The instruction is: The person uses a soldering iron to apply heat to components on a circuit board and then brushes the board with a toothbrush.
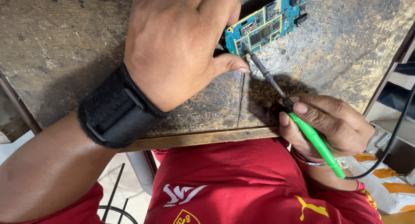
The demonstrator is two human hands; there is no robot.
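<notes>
Circuit board [266,23], soldering iron [298,120] tip touching

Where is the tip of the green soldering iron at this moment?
In the head view, the green soldering iron, held in the right hand, has its tip on the lower left corner of the blue circuit board, just right of the left hand.
</notes>
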